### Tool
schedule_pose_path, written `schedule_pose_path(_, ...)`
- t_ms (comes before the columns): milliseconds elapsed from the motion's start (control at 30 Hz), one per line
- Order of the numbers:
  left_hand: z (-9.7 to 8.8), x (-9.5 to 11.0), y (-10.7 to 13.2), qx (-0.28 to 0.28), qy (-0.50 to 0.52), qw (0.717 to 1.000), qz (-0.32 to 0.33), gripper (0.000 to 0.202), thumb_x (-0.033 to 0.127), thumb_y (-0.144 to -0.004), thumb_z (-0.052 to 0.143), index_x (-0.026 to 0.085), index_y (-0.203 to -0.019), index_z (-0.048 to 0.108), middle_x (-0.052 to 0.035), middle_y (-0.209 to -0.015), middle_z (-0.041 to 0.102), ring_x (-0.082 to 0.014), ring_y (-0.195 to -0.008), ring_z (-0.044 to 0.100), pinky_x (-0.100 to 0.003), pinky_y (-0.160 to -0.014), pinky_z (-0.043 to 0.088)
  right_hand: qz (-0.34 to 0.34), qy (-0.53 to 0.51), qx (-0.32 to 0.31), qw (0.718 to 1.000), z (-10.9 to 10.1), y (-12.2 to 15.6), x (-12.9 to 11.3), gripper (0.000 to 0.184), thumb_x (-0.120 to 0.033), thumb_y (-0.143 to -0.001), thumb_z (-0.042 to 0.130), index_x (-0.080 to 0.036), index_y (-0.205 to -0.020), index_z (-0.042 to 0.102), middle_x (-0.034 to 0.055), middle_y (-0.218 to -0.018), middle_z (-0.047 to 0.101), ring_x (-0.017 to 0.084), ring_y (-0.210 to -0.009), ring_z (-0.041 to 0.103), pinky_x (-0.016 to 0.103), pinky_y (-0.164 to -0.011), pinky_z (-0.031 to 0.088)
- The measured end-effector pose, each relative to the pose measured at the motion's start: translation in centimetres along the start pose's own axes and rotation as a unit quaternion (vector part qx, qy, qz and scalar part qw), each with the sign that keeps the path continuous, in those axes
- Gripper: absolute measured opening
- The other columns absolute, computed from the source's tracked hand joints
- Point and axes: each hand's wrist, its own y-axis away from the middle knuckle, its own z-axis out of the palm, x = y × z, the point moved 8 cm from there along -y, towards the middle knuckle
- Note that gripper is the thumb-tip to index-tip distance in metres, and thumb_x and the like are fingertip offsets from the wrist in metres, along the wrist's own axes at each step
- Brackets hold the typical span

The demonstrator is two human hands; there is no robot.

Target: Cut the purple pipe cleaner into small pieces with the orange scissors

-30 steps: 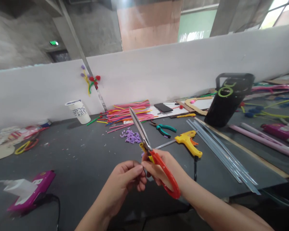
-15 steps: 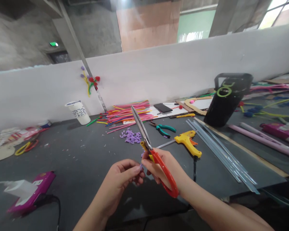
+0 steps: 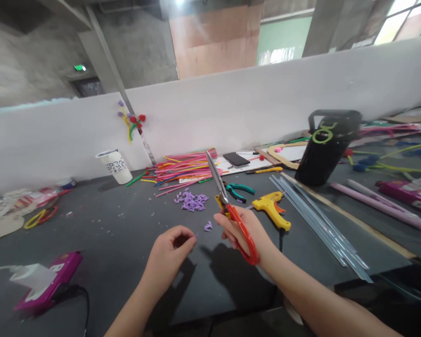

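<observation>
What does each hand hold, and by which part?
Right hand grips scissors by the orange handle. Left hand pinches a tiny purple piece at its fingertips.

One head camera looks forward and down, close over both hands, across the table (image 3: 101, 243) toward the wall (image 3: 231, 112).

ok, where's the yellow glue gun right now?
In the head view, the yellow glue gun lies on the dark table, just right of the scissors in the right hand, with the green-handled pliers behind it.
</observation>
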Motion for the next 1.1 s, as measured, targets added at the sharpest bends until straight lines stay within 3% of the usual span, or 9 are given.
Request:
schedule_pose_path(100,0.5,0.0,-1.3,-0.004,-0.154,0.987,0.054,0.014,0.024,-0.073,0.049,0.017,-0.065,0.057,0.0011,-0.059,0.055,-0.0137,-0.057,0.050,-0.024,-0.055,0.037,-0.001,-0.012,0.018,1.000,-0.8,-0.9,0.4,0.025,-0.039,-0.067,0.055,-0.019,-0.058,0.043,-0.0104,-0.032,0.036,0.006,-0.028,0.035,0.018,-0.033,0.031)
schedule_pose_path(167,1.5,0.3,-2.2,-0.030,-0.255,0.960,0.112,0.015,0.023,-0.076,0.045,0.017,-0.070,0.058,-0.0001,-0.064,0.056,-0.0142,-0.060,0.051,-0.024,-0.057,0.038,-0.004,-0.023,0.026,0.999,-1.2,-1.3,0.6,0.023,-0.037,-0.069,0.052,-0.020,-0.059,0.041,-0.0115,-0.031,0.034,0.005,-0.027,0.034,0.018,-0.037,0.035)
schedule_pose_path(500,4.8,0.5,-5.2,-0.076,-0.345,0.918,0.180,0.021,0.016,-0.078,0.040,0.018,-0.070,0.060,-0.0043,-0.072,0.057,-0.0163,-0.069,0.052,-0.025,-0.064,0.038,0.000,-0.036,0.033,0.999,-2.2,-1.8,1.2,0.018,-0.032,-0.067,0.053,-0.019,-0.060,0.043,-0.0120,-0.030,0.036,0.005,-0.025,0.034,0.019,-0.038,0.039)
schedule_pose_path(600,4.4,0.3,-5.5,-0.066,-0.351,0.917,0.179,0.021,0.018,-0.080,0.040,0.018,-0.076,0.061,-0.0043,-0.077,0.059,-0.0161,-0.075,0.054,-0.025,-0.069,0.039,0.003,-0.025,0.032,0.999,-2.4,-1.7,1.3,0.020,-0.033,-0.066,0.056,-0.019,-0.059,0.043,-0.0114,-0.031,0.037,0.005,-0.025,0.035,0.018,-0.036,0.036)
schedule_pose_path(733,1.5,-0.4,-6.1,0.002,-0.364,0.920,0.146,0.030,0.028,-0.084,0.034,0.017,-0.068,0.058,-0.0056,-0.072,0.057,-0.0186,-0.071,0.054,-0.029,-0.069,0.039,0.009,-0.019,0.029,0.999,-2.4,-1.5,1.2,0.020,-0.033,-0.066,0.057,-0.019,-0.059,0.044,-0.0119,-0.031,0.036,0.005,-0.025,0.036,0.018,-0.036,0.036)
schedule_pose_path(867,-0.8,-1.3,-6.9,0.047,-0.361,0.924,0.119,0.023,0.018,-0.080,0.037,0.014,-0.091,0.056,-0.0083,-0.090,0.057,-0.0172,-0.075,0.055,-0.029,-0.072,0.041,0.009,-0.023,0.023,0.999,-2.2,-1.3,0.8,0.020,-0.033,-0.066,0.057,-0.019,-0.060,0.044,-0.0122,-0.030,0.035,0.005,-0.025,0.035,0.018,-0.037,0.037)
schedule_pose_path(1100,1.4,-1.6,-8.6,0.005,-0.360,0.924,0.130,0.019,0.015,-0.077,0.043,0.019,-0.076,0.061,-0.0067,-0.084,0.059,-0.0200,-0.085,0.054,-0.030,-0.079,0.039,0.011,-0.024,0.017,0.999,-1.4,-1.3,0.6,0.019,-0.034,-0.065,0.056,-0.019,-0.060,0.043,-0.0121,-0.030,0.035,0.005,-0.026,0.034,0.017,-0.035,0.034)
